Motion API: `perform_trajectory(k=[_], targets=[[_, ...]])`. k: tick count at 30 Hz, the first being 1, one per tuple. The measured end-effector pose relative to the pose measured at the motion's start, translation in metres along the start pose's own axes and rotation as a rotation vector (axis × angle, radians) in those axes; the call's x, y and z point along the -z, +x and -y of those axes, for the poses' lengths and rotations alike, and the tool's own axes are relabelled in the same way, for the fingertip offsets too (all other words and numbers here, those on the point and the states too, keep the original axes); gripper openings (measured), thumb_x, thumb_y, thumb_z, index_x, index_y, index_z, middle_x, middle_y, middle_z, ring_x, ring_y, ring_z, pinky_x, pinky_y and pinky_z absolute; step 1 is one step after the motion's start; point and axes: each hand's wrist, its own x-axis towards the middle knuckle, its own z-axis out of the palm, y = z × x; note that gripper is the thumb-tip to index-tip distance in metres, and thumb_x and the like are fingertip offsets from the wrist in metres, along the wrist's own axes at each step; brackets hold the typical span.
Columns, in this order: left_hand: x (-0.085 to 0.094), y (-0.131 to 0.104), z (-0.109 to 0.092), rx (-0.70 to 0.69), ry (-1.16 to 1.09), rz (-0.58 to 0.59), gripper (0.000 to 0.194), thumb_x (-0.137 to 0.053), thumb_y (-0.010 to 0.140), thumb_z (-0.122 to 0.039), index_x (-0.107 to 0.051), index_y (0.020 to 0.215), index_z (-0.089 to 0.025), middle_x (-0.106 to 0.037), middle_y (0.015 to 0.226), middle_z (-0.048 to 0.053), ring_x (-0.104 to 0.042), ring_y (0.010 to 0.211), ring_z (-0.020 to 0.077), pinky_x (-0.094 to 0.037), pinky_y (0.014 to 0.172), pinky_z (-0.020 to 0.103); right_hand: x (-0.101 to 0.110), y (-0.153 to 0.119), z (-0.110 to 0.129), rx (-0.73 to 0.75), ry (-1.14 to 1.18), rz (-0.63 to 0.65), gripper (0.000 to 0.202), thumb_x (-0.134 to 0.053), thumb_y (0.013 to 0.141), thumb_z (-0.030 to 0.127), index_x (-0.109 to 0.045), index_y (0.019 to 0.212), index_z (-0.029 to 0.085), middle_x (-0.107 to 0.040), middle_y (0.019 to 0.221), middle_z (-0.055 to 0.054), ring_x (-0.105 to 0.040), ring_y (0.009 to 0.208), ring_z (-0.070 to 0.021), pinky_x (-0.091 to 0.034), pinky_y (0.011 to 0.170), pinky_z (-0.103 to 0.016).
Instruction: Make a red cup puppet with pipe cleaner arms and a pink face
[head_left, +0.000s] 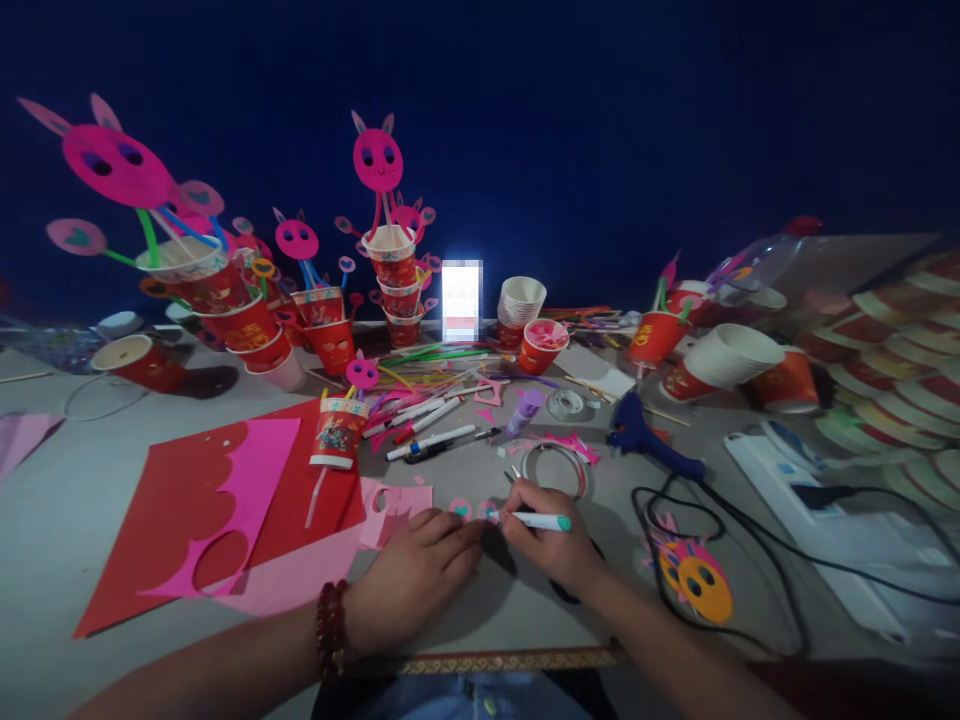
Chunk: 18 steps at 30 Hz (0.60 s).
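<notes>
My right hand (551, 535) is closed around a white marker (538, 520) with a green end, its tip at a small pink paper circle (487, 510). Beside that lies another pink circle (460, 510) with a teal heart on it. My left hand (416, 575) rests palm down on the table just below the circles, fingers stretched out and pointing right. Its fingertips are near the circles, and whether they press on one is unclear. Left of it are light pink paper scraps (397, 512).
Red card (142, 510) and cut magenta paper (262, 470) lie left. A blue glue gun (652, 440) with a looping black cord stands right, near a white power strip (810, 530). Paper cups (724, 360) and decorated cups (339, 430) line the back and sides.
</notes>
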Motion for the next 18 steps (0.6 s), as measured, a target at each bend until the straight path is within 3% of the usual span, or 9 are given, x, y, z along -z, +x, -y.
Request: perform_trajectory(k=[18], targets=[[-0.0005,-0.0003,-0.0004,0.004,-0.01,-0.012,0.016,-0.05,0.1,-0.015,-0.063,0.11,-0.014,-0.069,0.128,0.009,-0.061,0.101,0.0213,-0.048,0.087,0.036,0.001,0.0028,0.0023,-0.017,0.003,0.046,0.016,-0.054,0.087,0.029,-0.057,0.072,0.023,-0.061,0.061,0.003,-0.057,0.056,-0.0141,-0.039,0.057,-0.024]])
